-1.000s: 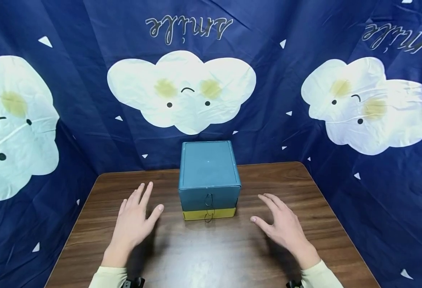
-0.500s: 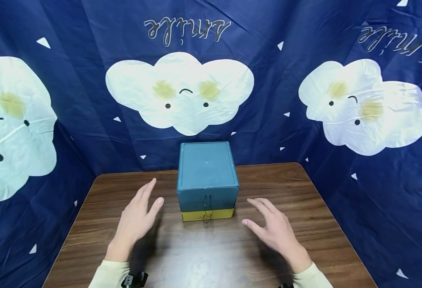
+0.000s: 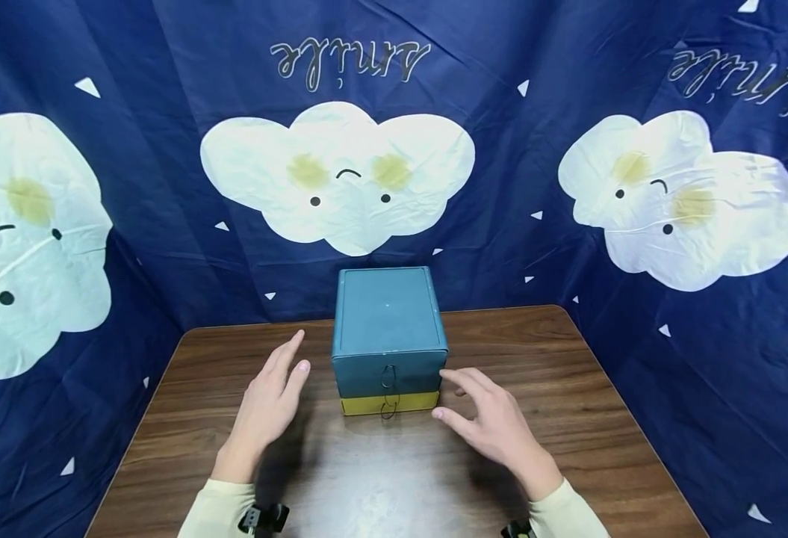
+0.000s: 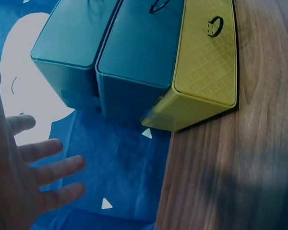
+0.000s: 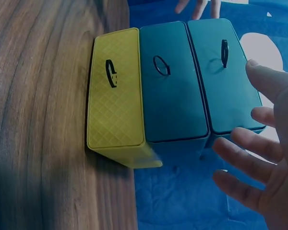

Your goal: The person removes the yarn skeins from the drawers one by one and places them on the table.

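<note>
A stack of box-shaped drawers stands near the back of the table. Two teal drawers (image 3: 390, 310) lie over a yellow drawer (image 3: 360, 406) with a quilted front. Each front bears a small black loop pull, such as the middle pull (image 5: 162, 65) in the right wrist view. My left hand (image 3: 266, 403) hovers left of the stack, fingers extended and thumb apart, holding nothing. On the other side, my right hand (image 3: 494, 426) has its fingers relaxed and spread, fingertips right by the stack's front right corner in the head view. Nothing is in its grasp.
The wooden table (image 3: 185, 418) has a blue curtain (image 3: 515, 45) with printed white clouds around its back and sides. The stack stands close to the back edge. Dark wrist devices, such as the left one (image 3: 264, 518), sit at both pale sleeves.
Both hands have moved inward towards the stack, the left hand rightward and the right hand leftward. The drawers stay where they were; the view shifts slightly.
</note>
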`<state>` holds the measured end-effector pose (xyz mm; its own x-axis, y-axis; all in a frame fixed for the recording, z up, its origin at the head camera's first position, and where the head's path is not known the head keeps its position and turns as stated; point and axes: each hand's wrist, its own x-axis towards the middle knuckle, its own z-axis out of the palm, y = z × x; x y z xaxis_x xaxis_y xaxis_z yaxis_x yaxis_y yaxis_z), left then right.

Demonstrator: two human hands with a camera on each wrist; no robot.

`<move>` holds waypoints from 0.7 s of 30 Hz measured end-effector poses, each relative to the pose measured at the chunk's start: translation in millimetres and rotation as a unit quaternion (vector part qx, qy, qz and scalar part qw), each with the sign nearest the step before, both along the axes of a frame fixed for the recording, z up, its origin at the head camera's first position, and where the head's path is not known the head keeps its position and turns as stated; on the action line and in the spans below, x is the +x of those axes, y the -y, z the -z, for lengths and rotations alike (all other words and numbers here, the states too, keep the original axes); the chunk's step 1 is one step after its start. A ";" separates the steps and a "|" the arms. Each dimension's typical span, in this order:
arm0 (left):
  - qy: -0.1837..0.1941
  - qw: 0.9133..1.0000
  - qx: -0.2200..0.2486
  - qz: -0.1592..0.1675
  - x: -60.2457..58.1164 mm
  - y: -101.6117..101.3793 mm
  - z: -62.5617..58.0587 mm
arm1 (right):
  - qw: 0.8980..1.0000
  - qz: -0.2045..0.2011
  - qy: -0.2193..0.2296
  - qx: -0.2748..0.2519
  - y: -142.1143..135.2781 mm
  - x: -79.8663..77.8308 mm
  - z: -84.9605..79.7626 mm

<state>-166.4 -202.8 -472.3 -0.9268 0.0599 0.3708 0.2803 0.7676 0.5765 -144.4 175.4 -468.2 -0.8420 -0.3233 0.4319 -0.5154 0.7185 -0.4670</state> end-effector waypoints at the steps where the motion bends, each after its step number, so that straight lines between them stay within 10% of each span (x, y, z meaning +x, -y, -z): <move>1: 0.002 1.000 0.004 0.000 -0.8 -0.9 0.0 | 1.000 -0.003 0.003 -0.001 0.8 -0.8 0.7; 21: 0.024 0.998 0.051 0.005 -13.3 -9.7 -7.4 | 0.991 -0.091 0.057 -0.080 27.4 -3.5 2.6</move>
